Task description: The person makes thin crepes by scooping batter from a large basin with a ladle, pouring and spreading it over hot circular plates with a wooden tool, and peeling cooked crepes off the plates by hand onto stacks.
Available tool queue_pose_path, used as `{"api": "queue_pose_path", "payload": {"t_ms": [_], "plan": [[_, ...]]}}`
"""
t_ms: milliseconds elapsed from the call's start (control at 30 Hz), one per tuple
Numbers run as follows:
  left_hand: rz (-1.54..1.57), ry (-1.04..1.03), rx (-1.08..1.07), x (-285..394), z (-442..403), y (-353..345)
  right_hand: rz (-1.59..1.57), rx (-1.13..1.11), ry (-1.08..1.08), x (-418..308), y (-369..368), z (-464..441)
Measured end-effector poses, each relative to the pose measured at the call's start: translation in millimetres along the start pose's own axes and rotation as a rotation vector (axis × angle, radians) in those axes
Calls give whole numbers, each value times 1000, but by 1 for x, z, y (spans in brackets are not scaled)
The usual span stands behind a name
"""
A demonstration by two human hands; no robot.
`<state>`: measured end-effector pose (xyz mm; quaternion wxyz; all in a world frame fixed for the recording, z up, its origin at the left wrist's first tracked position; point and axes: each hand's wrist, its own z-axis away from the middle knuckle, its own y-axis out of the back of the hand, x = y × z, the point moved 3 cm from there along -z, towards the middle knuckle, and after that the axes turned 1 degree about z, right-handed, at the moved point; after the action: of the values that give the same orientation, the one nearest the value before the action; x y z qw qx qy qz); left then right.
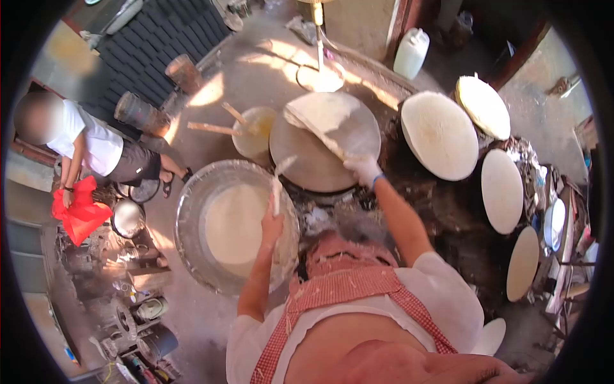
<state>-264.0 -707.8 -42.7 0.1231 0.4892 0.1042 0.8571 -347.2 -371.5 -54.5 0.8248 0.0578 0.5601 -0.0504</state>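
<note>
My right hand (363,170), in a white glove, grips the lower edge of a thin pale flatbread (329,114). The flatbread lies partly folded over the far side of a round griddle (295,157). In my left hand (272,227) is a scraper (277,187), its fingers wrapped round the pale handle and its blade pointing up beside the griddle's left edge. Below and left of it stands a large metal basin (190,217) holding cream-coloured batter (235,224).
A pot (246,146) with yellowish liquid and wooden sticks stands behind the basin. Several round pale discs, one a large disc (439,136), are at the right. A person (96,137) at the left holds a red bag (82,210). A fan stand (320,77) and a white jug (411,54) are beyond the griddle.
</note>
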Motion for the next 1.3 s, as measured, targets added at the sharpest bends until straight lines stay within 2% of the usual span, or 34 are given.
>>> {"api": "queue_pose_path", "payload": {"t_ms": [67, 100, 167, 200, 233, 300, 367, 433, 467, 500, 567, 633, 700, 767, 800, 900, 967, 1067, 1167, 1233, 1300], "plan": [[-6, 7, -6, -5, 8, 4, 43, -51, 33, -3, 44, 7], [-7, -19, -2, -1, 5, 9, 35, -68, -118, -32, 64, 22], [-61, -218, 56, -37, -22, 9, -249, 146, -138, -5, 75, 16], [-68, -249, 71, -41, -24, 8, -183, 187, -185, 5, 59, 17], [-76, -279, 87, -44, -25, 6, -244, 60, -298, 12, 38, 13], [-37, -170, 91, -21, -6, -3, -184, -225, -236, 4, 12, 12], [-6, -12, 80, 0, 11, -11, -145, -305, -181, -4, 31, -3], [5, 11, 109, 0, 14, -11, 2, -278, -218, -22, 83, -17], [11, -65, 147, -14, 7, -14, 29, -229, -173, -27, 104, -29], [16, -135, 179, -10, 8, -19, -174, -193, -93, -33, 108, -39], [47, -98, 215, -12, 9, -26, -33, -203, -186, -26, 97, -57], [31, -105, 242, -8, 10, -32, -23, -371, -225, -18, 67, -52], [156, -22, 213, 12, 29, -37, -57, -514, -251, -32, 72, -41], [289, 22, 204, 24, 43, -42, 108, -498, -295, -44, 107, -54], [355, 23, 208, 21, 51, -43, 195, -470, -216, -51, 123, -70], [659, 117, 178, 10, 66, -50, 31, -385, -104, -70, 118, -115], [821, 216, 157, 2, 76, -57, 148, -493, -235, -66, 90, -109], [947, 317, 159, -7, 87, -65, 109, -702, -323, -51, 84, -89], [1043, 348, 194, -27, 106, -70, 304, -681, -267, -59, 118, -109], [1076, 406, 216, -33, 119, -72, 134, -650, -138, -87, 115, -128], [1192, 467, 206, -40, 124, -76, 134, -495, -166, -83, 91, -161]]}}
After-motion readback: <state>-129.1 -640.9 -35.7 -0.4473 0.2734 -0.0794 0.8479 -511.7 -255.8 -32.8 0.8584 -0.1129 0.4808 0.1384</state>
